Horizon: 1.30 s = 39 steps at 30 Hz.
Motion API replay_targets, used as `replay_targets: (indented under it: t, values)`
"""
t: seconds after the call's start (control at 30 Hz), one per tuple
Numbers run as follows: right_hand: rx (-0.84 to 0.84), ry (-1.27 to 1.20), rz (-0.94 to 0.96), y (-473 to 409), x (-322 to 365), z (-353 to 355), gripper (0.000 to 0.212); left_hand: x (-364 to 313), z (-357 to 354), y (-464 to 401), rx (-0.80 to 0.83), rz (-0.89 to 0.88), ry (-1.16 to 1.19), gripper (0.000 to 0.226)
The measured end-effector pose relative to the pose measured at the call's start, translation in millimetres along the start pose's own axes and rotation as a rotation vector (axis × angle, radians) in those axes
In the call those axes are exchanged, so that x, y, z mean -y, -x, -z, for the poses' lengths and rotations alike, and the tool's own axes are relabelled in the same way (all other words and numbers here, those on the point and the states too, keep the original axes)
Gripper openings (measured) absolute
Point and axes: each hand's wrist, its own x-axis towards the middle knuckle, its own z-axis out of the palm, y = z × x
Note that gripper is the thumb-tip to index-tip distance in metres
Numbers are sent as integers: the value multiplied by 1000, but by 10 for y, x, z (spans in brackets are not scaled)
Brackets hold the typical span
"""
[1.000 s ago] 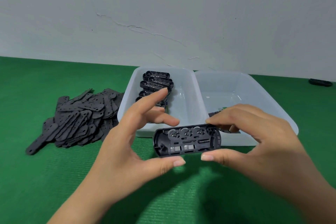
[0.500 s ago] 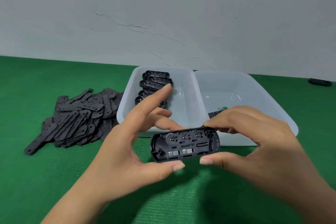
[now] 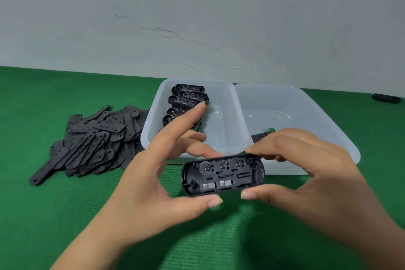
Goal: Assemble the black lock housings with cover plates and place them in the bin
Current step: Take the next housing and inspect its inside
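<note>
A black lock housing (image 3: 222, 175) hangs above the green mat in front of the bins, its open side toward me, showing three round wheels, a spring and metal tabs. My left hand (image 3: 153, 177) holds its left part, thumb under the lower edge and fingers behind, index finger stretched up. My right hand (image 3: 306, 173) pinches its right part between thumb below and fingers on top. A heap of flat black cover plates (image 3: 92, 140) lies on the mat at the left.
Two white plastic bins stand side by side behind the hands. The left bin (image 3: 228, 116) holds several black housings (image 3: 188, 101). The right bin (image 3: 317, 116) holds a small dark part with green (image 3: 263, 133). Another black part (image 3: 386, 97) lies far right by the wall.
Both hands have carried the housing slightly to the left and a little nearer to me. The grip has stayed the same.
</note>
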Motion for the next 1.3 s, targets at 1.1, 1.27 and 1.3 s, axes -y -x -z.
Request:
replay_targets:
  t: [1.1,1.27,1.3]
  values:
    - [3,-2,7,1,0,-15,46,28,11,11,51,-16,1,95]
    - [0,1,10,-5,-3,-21,46,29,4,21,25,-22,9,98]
    - [-1,4,13,-4,-2,-20,47,27,2,22,20,-24,6,98]
